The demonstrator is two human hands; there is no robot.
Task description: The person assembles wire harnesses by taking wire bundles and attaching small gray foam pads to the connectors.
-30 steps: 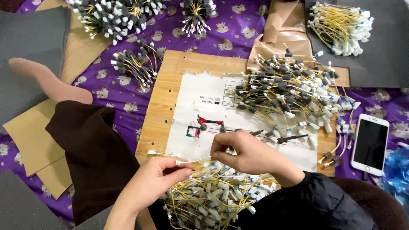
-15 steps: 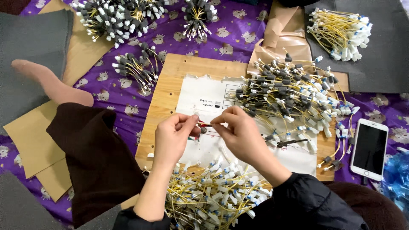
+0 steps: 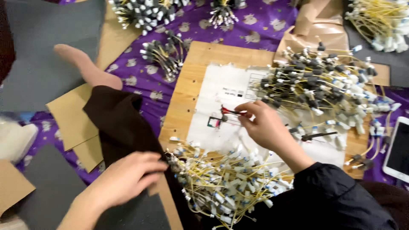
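My right hand (image 3: 266, 125) pinches a small red-handled tool (image 3: 228, 111) over a white paper sheet (image 3: 226, 91) on a wooden board (image 3: 194, 74). My left hand (image 3: 130, 176) has dropped to the near left. Its fingers curl against the dark brown trouser leg (image 3: 119, 123) beside a heap of yellow cables with white connectors (image 3: 223, 181); whether it grips anything is unclear. A bigger pile of cables with black and white ends (image 3: 321, 87) lies on the board past my right hand.
More cable bundles (image 3: 166, 55) rest on the purple patterned cloth (image 3: 251, 25). A foot in a pink sock (image 3: 85, 66) stretches out at left. Cardboard pieces (image 3: 70, 115), grey mats (image 3: 42, 51), brown paper (image 3: 319, 25) and a white phone (image 3: 398, 151) surround the board.
My left hand left the right hand at the board's middle and moved down-left to the edge of the near cable heap. The right hand stayed over the paper. The camera swung left.
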